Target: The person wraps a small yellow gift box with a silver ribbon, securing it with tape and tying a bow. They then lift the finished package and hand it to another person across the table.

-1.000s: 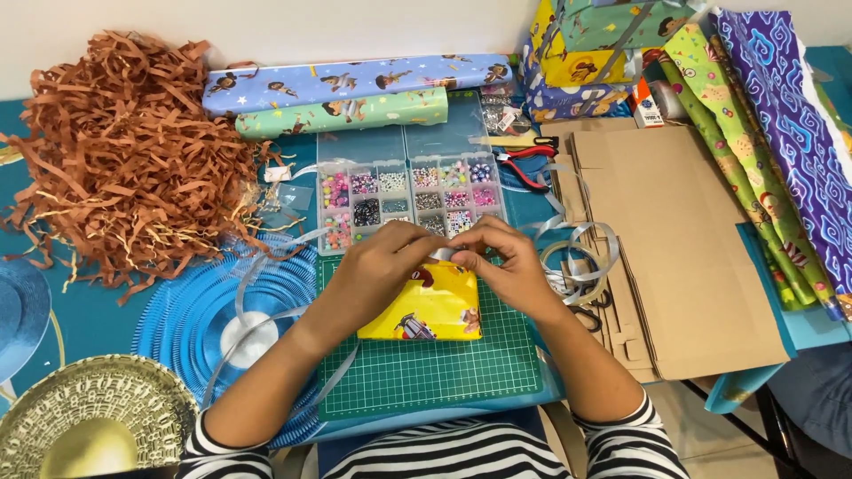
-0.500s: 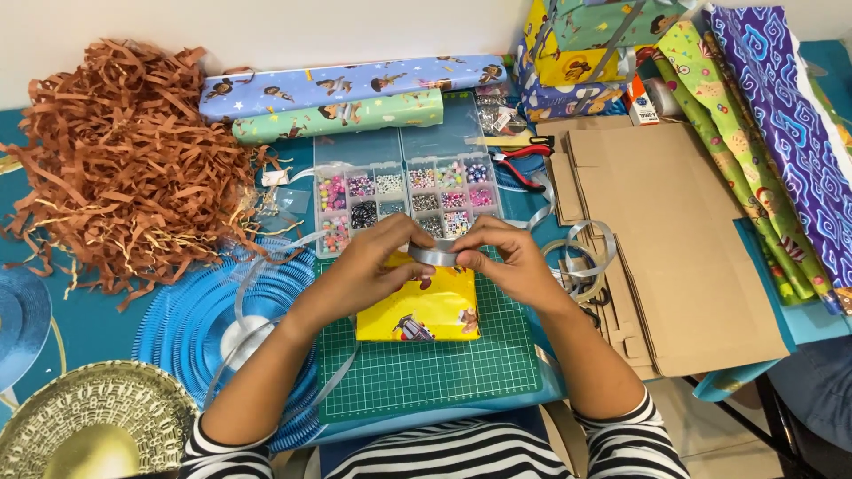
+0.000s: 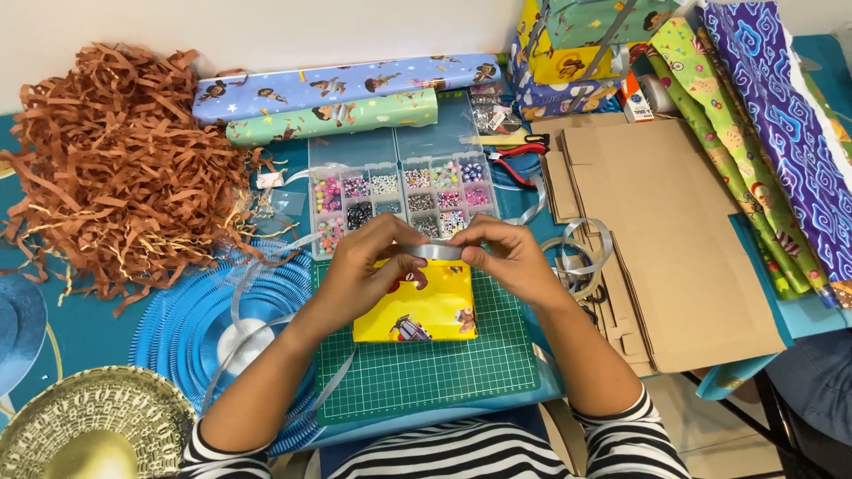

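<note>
Both hands, left hand and right hand, are pinching a silver ribbon taut just above the yellow wrapped box that's sitting on the green cutting mat.

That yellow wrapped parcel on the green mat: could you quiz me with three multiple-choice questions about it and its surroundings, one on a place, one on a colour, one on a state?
1. Where does the yellow parcel lie?
A. on the green cutting mat
B. on the flat cardboard
C. on the shredded paper

2. What colour is the ribbon between the hands?
A. red
B. silver
C. black

3. How is the ribbon held?
A. lying loose, untouched
B. pinched by the left hand and the right hand
C. by one hand alone

Answers: 1 A, the mat's grid shows all around the parcel; 2 B, the strip looks grey and shiny; 3 B, both hands' fingers close on it above the parcel.
</note>
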